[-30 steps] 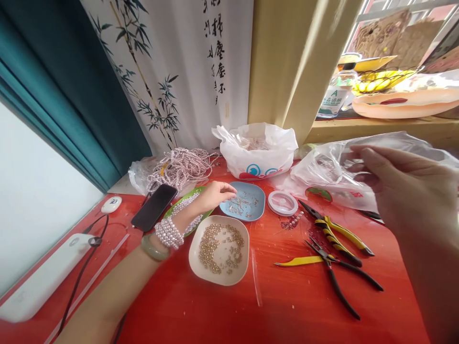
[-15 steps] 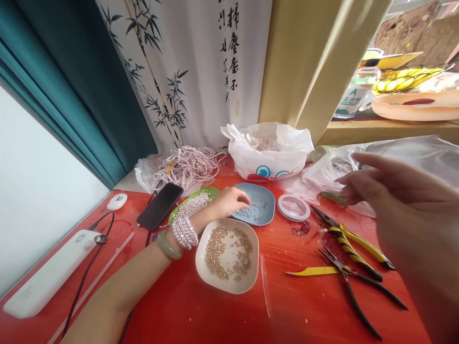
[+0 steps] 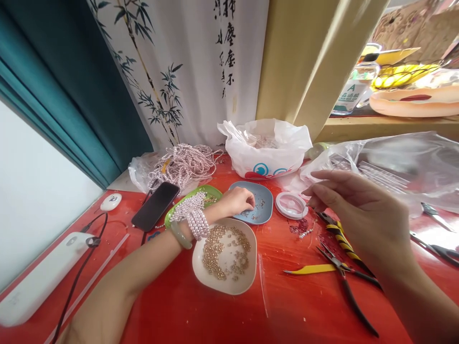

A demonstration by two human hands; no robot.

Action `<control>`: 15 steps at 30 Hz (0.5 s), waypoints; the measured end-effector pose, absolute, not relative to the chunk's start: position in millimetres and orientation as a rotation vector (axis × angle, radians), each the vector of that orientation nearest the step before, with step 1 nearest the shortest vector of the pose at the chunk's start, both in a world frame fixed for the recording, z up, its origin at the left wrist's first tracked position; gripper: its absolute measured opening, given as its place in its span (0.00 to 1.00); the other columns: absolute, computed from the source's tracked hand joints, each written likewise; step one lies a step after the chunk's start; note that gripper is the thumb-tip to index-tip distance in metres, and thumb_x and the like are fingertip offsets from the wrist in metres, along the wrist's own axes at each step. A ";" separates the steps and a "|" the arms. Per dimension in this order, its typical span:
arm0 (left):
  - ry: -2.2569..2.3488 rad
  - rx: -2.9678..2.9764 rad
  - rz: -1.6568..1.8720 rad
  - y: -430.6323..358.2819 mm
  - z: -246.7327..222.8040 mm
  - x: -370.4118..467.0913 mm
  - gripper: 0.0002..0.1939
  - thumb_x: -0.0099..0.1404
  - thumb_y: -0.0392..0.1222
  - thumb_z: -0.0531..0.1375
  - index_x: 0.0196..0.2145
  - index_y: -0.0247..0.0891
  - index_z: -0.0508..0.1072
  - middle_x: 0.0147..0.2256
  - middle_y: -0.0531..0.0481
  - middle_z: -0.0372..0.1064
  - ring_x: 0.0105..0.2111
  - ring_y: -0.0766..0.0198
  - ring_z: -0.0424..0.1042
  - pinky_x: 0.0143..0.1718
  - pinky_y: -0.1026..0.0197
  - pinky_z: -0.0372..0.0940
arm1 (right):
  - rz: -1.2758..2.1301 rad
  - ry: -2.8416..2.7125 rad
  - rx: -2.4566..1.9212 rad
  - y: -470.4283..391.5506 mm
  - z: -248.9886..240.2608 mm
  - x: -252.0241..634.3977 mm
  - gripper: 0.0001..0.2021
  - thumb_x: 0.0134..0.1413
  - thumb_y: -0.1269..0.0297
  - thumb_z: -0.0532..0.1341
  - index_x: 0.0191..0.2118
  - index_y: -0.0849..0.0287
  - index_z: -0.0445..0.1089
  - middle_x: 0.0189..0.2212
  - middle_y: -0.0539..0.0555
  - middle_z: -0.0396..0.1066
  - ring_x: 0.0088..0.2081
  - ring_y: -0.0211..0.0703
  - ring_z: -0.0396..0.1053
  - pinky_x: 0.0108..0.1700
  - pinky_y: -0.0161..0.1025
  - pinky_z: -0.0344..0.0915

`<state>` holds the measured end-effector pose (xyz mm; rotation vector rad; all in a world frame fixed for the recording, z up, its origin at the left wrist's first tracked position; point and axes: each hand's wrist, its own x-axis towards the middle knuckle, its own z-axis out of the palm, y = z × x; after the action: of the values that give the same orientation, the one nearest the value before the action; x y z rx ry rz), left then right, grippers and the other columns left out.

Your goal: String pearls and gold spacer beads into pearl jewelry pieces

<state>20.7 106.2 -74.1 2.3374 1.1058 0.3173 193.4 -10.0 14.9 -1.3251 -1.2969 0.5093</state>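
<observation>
My left hand point(image 3: 239, 200) reaches over the blue plate point(image 3: 264, 190), its fingers pinched together at small metallic bits. What sits between those fingertips is hidden. Strands of pearly beads point(image 3: 197, 223) and a jade-like bangle circle the left wrist. On the right, my right hand point(image 3: 344, 196) is raised with thumb and fingers closed on a thin thread, hard to make out. A short row of small beads point(image 3: 306, 233) shows below its fingertips. Gold beads lie in the cream dish point(image 3: 225, 288) in front of the left hand. The green plate point(image 3: 214, 191) holds pale beads, partly behind the left forearm.
Yellow-and-black pliers point(image 3: 346, 243), black-handled pliers point(image 3: 353, 301) and yellow tweezers point(image 3: 311, 270) lie at right. A clear round spool point(image 3: 290, 205) stands beside the blue plate. Behind are a white bag point(image 3: 268, 157), bead strings point(image 3: 186, 165) and a phone point(image 3: 156, 205). Scissors point(image 3: 439, 248) lie far right.
My right hand has moved left and slightly down, toward the spool, uncovering scissors behind it. The left hand has shifted a little right over the blue plate.
</observation>
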 end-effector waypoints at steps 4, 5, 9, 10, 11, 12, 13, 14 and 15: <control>1.111 2.345 0.316 108.0 -70.6 22.0 0.03 0.51 0.35 0.61 0.25 0.37 0.76 0.27 0.50 0.74 0.29 0.62 0.70 0.30 0.64 0.61 | 0.528 -1.329 -1.329 -10.7 14.7 194.4 0.07 0.46 0.65 0.61 0.35 0.57 0.71 0.19 0.46 0.70 0.20 0.33 0.67 0.23 0.31 0.67; 1.118 2.343 0.331 107.7 -68.4 21.5 0.03 0.51 0.36 0.61 0.25 0.37 0.76 0.27 0.49 0.74 0.29 0.62 0.70 0.30 0.64 0.61 | 0.540 -1.334 -1.330 -10.9 14.3 194.7 0.07 0.46 0.65 0.61 0.35 0.57 0.71 0.19 0.47 0.70 0.20 0.33 0.67 0.23 0.30 0.66; 1.151 2.307 0.427 97.9 -52.7 10.0 0.06 0.55 0.39 0.59 0.29 0.37 0.74 0.30 0.50 0.73 0.30 0.64 0.70 0.32 0.64 0.61 | 0.623 -1.371 -1.296 -11.7 11.8 194.5 0.09 0.47 0.64 0.61 0.37 0.57 0.69 0.23 0.49 0.72 0.22 0.32 0.67 0.23 0.29 0.66; 1.154 2.294 0.440 93.0 -48.1 4.8 0.06 0.56 0.40 0.58 0.30 0.37 0.74 0.30 0.50 0.73 0.29 0.64 0.70 0.31 0.64 0.61 | 0.654 -1.377 -1.290 -11.8 11.2 193.9 0.09 0.48 0.64 0.61 0.37 0.57 0.69 0.23 0.49 0.73 0.22 0.32 0.67 0.23 0.29 0.65; 1.159 2.285 0.452 87.3 -43.7 -0.9 0.06 0.56 0.40 0.58 0.30 0.37 0.74 0.30 0.51 0.73 0.29 0.65 0.70 0.31 0.64 0.61 | 0.685 -1.379 -1.287 -11.9 10.7 193.0 0.09 0.48 0.63 0.61 0.37 0.57 0.68 0.24 0.50 0.73 0.21 0.32 0.66 0.22 0.29 0.64; 1.160 2.275 0.468 81.0 -40.1 -6.8 0.06 0.56 0.40 0.58 0.29 0.37 0.74 0.30 0.51 0.73 0.30 0.65 0.69 0.31 0.64 0.61 | 0.710 -1.381 -1.283 -11.9 10.2 191.8 0.08 0.47 0.63 0.62 0.36 0.57 0.67 0.23 0.49 0.73 0.21 0.32 0.66 0.21 0.28 0.63; 1.150 2.250 0.492 74.6 -37.4 -12.7 0.05 0.55 0.39 0.59 0.28 0.37 0.74 0.30 0.51 0.73 0.31 0.65 0.69 0.32 0.64 0.61 | 0.730 -1.383 -1.280 -11.8 9.5 190.5 0.08 0.47 0.63 0.62 0.34 0.57 0.66 0.22 0.48 0.72 0.20 0.31 0.65 0.20 0.28 0.62; 1.141 2.242 0.489 68.2 -36.1 -18.1 0.04 0.55 0.38 0.59 0.27 0.37 0.73 0.30 0.51 0.72 0.31 0.65 0.69 0.32 0.64 0.61 | 0.747 -1.389 -1.277 -11.6 8.7 188.9 0.07 0.46 0.62 0.63 0.32 0.57 0.66 0.20 0.48 0.71 0.19 0.31 0.64 0.19 0.28 0.61; 1.141 2.248 0.479 62.1 -36.2 -22.9 0.04 0.55 0.38 0.59 0.27 0.37 0.73 0.29 0.51 0.72 0.30 0.65 0.69 0.32 0.64 0.61 | 0.768 -1.399 -1.276 -11.3 7.4 187.2 0.07 0.45 0.62 0.63 0.30 0.58 0.66 0.19 0.47 0.70 0.18 0.31 0.63 0.19 0.28 0.60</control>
<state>-22.9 62.1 -36.2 2.2484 1.1412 0.4787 187.2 -11.3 7.4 -1.2761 -1.3995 0.7681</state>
